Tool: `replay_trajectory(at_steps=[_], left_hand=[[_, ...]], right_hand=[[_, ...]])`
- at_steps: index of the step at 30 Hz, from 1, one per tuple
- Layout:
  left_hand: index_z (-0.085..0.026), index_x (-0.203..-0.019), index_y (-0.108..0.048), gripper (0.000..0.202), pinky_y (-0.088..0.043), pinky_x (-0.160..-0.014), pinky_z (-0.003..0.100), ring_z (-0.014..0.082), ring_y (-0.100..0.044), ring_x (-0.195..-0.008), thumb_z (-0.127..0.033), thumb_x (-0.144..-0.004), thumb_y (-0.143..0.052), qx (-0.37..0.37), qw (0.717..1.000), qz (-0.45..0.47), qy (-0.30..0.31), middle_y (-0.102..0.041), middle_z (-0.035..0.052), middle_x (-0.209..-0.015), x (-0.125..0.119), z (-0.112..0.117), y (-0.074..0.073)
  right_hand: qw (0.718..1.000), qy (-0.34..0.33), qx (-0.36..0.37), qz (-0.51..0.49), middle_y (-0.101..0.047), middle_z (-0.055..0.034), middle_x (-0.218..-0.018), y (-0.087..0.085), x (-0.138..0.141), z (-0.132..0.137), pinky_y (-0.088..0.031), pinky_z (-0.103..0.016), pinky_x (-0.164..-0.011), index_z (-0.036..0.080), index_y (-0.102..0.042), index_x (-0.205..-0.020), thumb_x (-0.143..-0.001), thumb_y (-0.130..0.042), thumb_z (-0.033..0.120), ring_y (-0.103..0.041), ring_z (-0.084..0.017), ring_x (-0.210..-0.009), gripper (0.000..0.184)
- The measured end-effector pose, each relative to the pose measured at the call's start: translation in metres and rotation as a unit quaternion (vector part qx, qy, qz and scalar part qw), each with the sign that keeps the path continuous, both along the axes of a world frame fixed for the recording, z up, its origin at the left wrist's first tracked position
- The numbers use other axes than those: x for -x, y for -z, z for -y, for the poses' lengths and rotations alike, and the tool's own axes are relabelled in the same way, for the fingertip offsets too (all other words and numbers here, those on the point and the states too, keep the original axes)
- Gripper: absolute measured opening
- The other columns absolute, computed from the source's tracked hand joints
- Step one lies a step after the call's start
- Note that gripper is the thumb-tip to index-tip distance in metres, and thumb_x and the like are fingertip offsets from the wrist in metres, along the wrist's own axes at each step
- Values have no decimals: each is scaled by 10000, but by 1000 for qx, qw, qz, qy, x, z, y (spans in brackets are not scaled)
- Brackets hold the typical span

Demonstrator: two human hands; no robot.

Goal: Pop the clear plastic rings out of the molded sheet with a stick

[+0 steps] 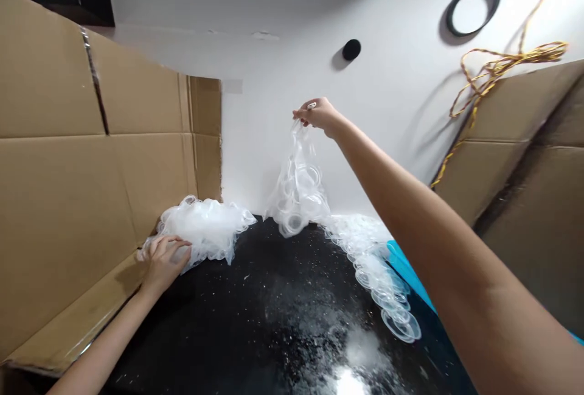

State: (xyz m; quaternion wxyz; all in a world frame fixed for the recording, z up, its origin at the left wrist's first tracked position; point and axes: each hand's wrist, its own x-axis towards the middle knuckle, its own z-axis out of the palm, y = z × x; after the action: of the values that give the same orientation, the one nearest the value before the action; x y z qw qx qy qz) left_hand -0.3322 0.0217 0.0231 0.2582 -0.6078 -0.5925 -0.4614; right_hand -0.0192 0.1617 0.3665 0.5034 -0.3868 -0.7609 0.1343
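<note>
My right hand (318,115) is raised in front of the white wall, fingers pinched on the top of a hanging bunch of clear plastic rings (298,185). The bunch widens downward, and its lower rings hang at the back of the black tabletop. At the left, a heap of whitish translucent plastic pieces (205,227) lies against the cardboard. My left hand (165,264) rests on the near edge of this heap, fingers spread and curved. More clear rings (365,255) lie overlapped in a long row at the right, beside my right forearm.
Cardboard walls stand at the left (64,182) and right (515,157) of the black tabletop (255,322), which has white specks and powder. A bright blue item (408,270) is partly under my right forearm. A yellow twisted cord (497,72) hangs at the right.
</note>
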Motion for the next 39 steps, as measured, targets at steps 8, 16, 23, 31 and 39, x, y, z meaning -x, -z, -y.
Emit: replay_trajectory(at_steps=[8, 16, 23, 31, 39], left_hand=[[-263, -981, -560, 248, -415, -819, 342, 204, -558, -919, -413, -827, -435, 63, 973, 0, 220, -611, 20, -957, -142, -5, -79], [-221, -1070, -421, 563, -312, -877, 473, 314, -416, -1071, -459, -627, -675, 31, 954, -39, 295, -474, 119, -1114, -280, 19, -135], [-245, -867, -580, 113, -181, -945, 518, 321, -356, -1150, -283, -761, -569, 18, 947, -41, 319, -480, 84, -1121, -266, 18, -151], [-196, -790, -587, 382, -435, -780, 372, 237, -534, -934, -565, -714, -529, 76, 892, 161, 416, -581, 57, -947, -228, -4, -207], [-159, -887, -609, 414, -494, -666, 352, 214, -601, -797, -545, -753, -549, 190, 827, 295, 439, -636, 65, -880, -188, -47, -206]], right_hand=[[992, 110, -43, 52, -430, 27, -494, -37, -78, 61, -365, -233, -509, 138, -569, -555, -756, -584, 154, -404, -73, -480, 202], [977, 170, -88, 92, -418, 24, -510, -56, -116, 96, -338, -239, -537, 109, -618, -610, -747, -612, 167, -427, -75, -528, 149], [967, 209, -111, 96, -448, 23, -525, -77, -146, 124, -353, -221, -521, 88, -646, -684, -752, -631, 203, -447, -58, -503, 135], [954, 247, -150, 82, -445, 34, -491, -86, -166, 136, -338, -224, -494, 101, -634, -633, -731, -626, 216, -396, -45, -445, 151], [966, 243, -26, 83, -430, 36, -408, -21, -190, 80, -335, -242, -481, 107, -607, -506, -643, -672, 143, -392, -76, -434, 156]])
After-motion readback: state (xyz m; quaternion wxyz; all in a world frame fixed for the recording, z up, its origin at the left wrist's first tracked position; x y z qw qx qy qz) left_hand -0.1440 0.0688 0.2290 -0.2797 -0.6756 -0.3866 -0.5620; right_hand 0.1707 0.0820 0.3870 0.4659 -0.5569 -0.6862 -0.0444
